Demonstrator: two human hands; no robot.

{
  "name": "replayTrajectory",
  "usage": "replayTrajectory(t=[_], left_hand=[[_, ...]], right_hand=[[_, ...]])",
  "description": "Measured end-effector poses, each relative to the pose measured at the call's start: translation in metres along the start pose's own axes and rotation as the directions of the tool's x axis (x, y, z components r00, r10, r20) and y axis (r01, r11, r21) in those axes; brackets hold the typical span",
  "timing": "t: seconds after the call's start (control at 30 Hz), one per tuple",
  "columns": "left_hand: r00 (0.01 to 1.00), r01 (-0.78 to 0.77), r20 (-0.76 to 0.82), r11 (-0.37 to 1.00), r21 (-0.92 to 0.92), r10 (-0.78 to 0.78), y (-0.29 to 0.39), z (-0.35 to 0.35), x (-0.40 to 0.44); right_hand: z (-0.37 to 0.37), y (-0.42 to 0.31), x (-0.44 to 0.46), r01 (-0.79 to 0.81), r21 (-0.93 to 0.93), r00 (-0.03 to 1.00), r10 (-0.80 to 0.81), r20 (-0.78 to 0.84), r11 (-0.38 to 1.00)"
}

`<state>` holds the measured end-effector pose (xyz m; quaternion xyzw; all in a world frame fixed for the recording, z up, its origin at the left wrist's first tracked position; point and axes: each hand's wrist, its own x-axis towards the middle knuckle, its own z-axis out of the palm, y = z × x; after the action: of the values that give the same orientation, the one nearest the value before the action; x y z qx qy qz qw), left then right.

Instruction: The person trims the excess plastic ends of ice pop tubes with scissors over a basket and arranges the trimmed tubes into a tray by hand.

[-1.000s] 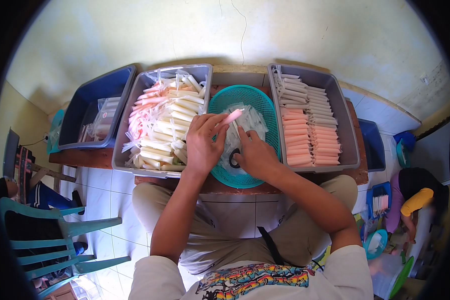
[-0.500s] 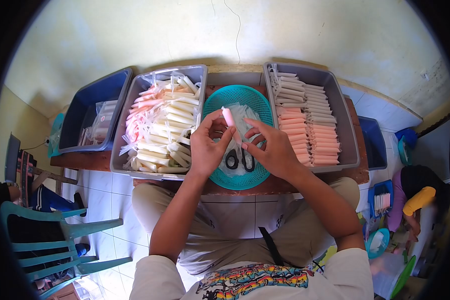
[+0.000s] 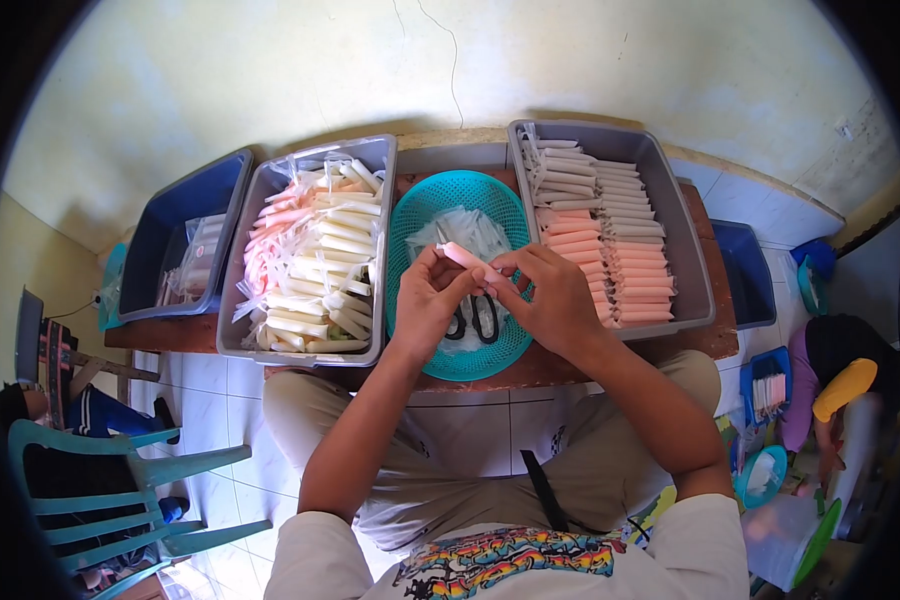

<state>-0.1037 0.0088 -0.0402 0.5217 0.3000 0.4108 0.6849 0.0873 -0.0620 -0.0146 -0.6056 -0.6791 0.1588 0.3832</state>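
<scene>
L hand (image 3: 430, 302) & R hand (image 3: 550, 298) both have fingers clamped on a pink tube (image 3: 464, 257), L nr its upper end, R at the lower. Tube's tilted, held above the teal basket (image 3: 422, 208), which sits on the brown wood surface (image 3: 175, 334) w/ clear plastic (image 3: 470, 228) & blk-handled scissors (image 3: 482, 320) inside.

L of basket: gray tub (image 3: 301, 357) w/ loose pink & cream tubes, jumbled. R of it: 2nd gray tub (image 3: 692, 270) w/ wrapped tubes in 2 neat columns, grayish at back, pink in front. Blue tub (image 3: 175, 205) at far L holds a few packs; another blue tub (image 3: 747, 275) is past the R end of surface.

Room: pale yellowish wall (image 3: 270, 75) behind, thin crack (image 3: 455, 55) in it. White tile floor (image 3: 205, 410). Teal plastic chair (image 3: 95, 506) lower L. Far R, a co-worker (image 3: 838, 350) bends nr a small blue tray (image 3: 788, 367) of packs.
</scene>
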Motion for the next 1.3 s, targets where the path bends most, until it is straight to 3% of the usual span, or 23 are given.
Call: replayTrajectory(t=[0.2,0.33,0.4,0.43,0.5,0.53,0.6,0.63,0.7,0.93,1.0,1.1,1.23,1.3], left_hand=[[0.998,-0.054,-0.008,0.993,0.108,0.056,-0.003,0.005,0.001],[0.991,-0.132,-0.012,0.985,0.112,0.134,-0.006,0.006,0.006],[0.979,-0.205,0.067,0.919,0.338,0.194,-0.003,0.003,0.009],[0.979,-0.204,0.072,0.917,0.343,0.191,-0.002,0.005,0.009],[0.917,-0.385,0.125,0.762,0.520,0.378,0.002,0.012,0.013],[0.917,-0.388,0.134,0.761,0.520,0.375,0.005,0.016,0.014],[0.885,-0.450,0.254,0.573,0.685,0.391,0.013,0.022,0.014],[0.885,-0.451,0.260,0.572,0.685,0.387,0.013,0.026,0.014],[0.868,-0.477,0.335,0.429,0.767,0.366,0.012,0.034,0.015],[0.823,-0.544,0.391,0.377,0.750,0.411,-0.013,0.078,0.027],[0.751,-0.593,0.475,0.149,0.792,0.459,-0.014,0.091,0.033],[0.748,-0.628,0.493,0.232,0.743,0.445,-0.027,0.111,0.045],[0.751,-0.628,0.522,0.193,0.753,0.405,-0.038,0.136,0.058],[0.763,-0.636,0.572,0.187,0.749,0.302,-0.042,0.147,0.063]], right_hand=[[-0.014,0.003,-0.005,0.048,-0.039,0.999,-0.049,-0.022,0.998],[-0.031,0.004,-0.006,-0.006,-0.086,1.000,0.007,0.018,0.996],[-0.035,0.011,-0.007,0.019,0.015,1.000,-0.019,0.001,1.000],[-0.038,0.014,-0.008,0.017,0.019,1.000,-0.017,-0.004,1.000],[-0.046,0.019,-0.009,0.051,-0.042,0.999,-0.051,0.010,0.998],[-0.051,0.020,-0.010,0.046,-0.041,0.999,-0.046,0.002,0.998],[-0.062,0.022,-0.012,0.069,-0.147,0.998,-0.068,0.015,0.987],[-0.066,0.027,-0.013,0.063,-0.145,0.998,-0.062,0.010,0.987],[-0.076,0.037,-0.016,0.109,-0.248,0.994,-0.112,0.003,0.963],[-0.114,0.059,-0.028,0.045,-0.255,0.999,-0.043,0.015,0.966],[-0.125,0.068,-0.030,0.021,-0.265,1.000,-0.019,0.009,0.964],[-0.142,0.078,-0.034,-0.030,-0.321,1.000,0.026,-0.015,0.946],[-0.156,0.096,-0.041,-0.113,-0.310,0.994,0.109,-0.030,0.944],[-0.163,0.106,-0.045,-0.147,-0.405,0.985,0.171,0.023,0.902]])
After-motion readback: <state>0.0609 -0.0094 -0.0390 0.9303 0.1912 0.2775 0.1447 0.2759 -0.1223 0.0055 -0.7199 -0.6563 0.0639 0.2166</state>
